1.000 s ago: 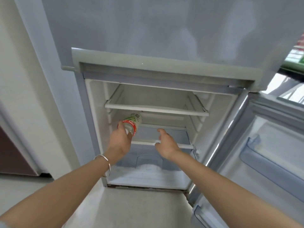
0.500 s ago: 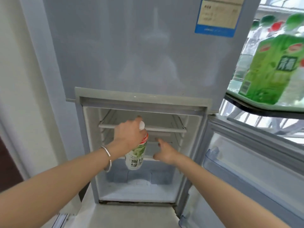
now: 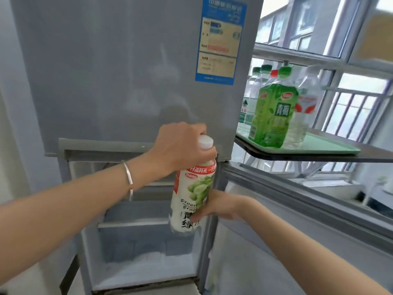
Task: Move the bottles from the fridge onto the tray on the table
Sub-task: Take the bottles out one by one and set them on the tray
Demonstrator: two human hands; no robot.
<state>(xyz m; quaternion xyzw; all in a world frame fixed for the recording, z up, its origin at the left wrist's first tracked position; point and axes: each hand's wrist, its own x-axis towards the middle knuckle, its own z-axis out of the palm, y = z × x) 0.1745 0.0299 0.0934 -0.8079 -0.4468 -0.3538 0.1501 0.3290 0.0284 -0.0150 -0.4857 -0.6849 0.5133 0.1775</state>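
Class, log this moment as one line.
left hand: grips white bottle neck | right hand: holds its body | fridge: open | tray: other bottles standing

Bright daylight comes in through a wide, white-framed window (image 3: 340,69). Beyond the window stands a grey building (image 3: 306,24) with glazed rows of its own. White upright bars (image 3: 353,107) cross the window's lower panes. Just below the window runs a pale ledge (image 3: 331,184), too blurred to read further. Well left of the window rises a plain pale wall (image 3: 10,103). Far below and left of the window lies a patch of light floor (image 3: 42,279).
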